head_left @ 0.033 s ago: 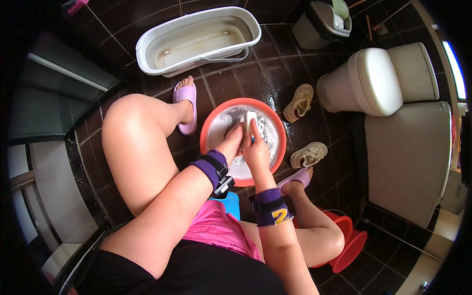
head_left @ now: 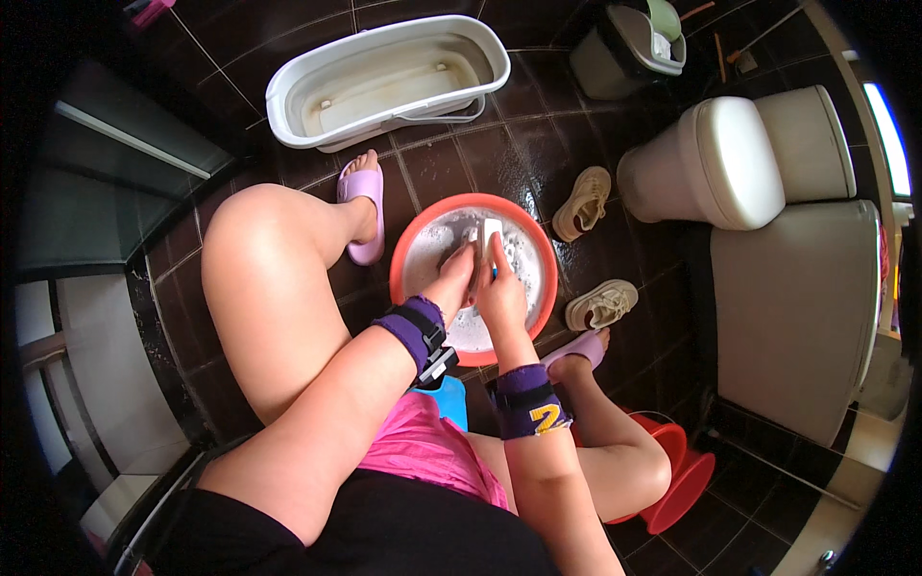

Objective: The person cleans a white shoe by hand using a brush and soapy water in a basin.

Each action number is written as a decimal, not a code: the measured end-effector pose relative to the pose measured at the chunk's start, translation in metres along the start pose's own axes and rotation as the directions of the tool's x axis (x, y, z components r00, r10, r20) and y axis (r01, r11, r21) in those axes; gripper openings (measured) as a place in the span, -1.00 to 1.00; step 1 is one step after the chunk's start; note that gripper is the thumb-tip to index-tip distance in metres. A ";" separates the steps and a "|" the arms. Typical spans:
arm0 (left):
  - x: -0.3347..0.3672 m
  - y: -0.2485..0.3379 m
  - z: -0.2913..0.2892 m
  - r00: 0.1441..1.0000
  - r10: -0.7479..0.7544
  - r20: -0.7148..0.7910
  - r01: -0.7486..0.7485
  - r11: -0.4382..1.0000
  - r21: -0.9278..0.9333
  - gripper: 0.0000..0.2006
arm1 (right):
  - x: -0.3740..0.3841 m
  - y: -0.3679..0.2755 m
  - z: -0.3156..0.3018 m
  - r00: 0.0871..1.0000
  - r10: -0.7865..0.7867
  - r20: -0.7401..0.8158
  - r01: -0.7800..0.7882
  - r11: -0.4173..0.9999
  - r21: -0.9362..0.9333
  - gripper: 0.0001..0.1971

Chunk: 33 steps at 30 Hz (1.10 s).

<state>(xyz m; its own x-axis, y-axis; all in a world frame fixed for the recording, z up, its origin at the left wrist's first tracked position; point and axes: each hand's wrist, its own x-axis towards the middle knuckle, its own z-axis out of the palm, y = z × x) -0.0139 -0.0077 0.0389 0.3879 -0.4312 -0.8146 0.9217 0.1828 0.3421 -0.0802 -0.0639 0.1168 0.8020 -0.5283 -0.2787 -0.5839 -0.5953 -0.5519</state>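
Right grip (head_left: 501,296) is closed around a white object (head_left: 492,228), its index finger stretched along the top and a bit of blue showing just beneath. Left grip (head_left: 457,273) sits right beside it, fingers bent inward; whether it clasps anything I cannot tell, as the fingertips are hidden. Both work inside an orange-red basin (head_left: 398,261), where the white object stands out against foamy, greyish water (head_left: 471,331). The basin rests on dark floor tiles (head_left: 437,173) between two feet in lilac slippers (head_left: 367,248). Two pale sneakers (head_left: 602,305) lie apart from each other just to the basin's right. Beyond its far side stands a long white tub (head_left: 277,101) with a handle, while a white toilet (head_left: 706,163) is farther right. Purple bands (head_left: 411,331) wrap both wrists.
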 end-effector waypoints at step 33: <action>0.015 -0.036 -0.041 0.999 0.021 0.043 -0.015 0.991 -0.137 -0.36 | -0.096 0.003 0.002 0.976 0.051 0.214 -0.056 0.998 0.020 -0.48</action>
<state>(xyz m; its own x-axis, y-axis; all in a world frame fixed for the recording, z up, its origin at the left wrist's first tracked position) -0.0413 0.0157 -0.0044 0.4067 -0.4647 -0.7866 0.9070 0.3081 0.2870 -0.1584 -0.0134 0.1403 0.7797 -0.4161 -0.4680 -0.6255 -0.5528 -0.5506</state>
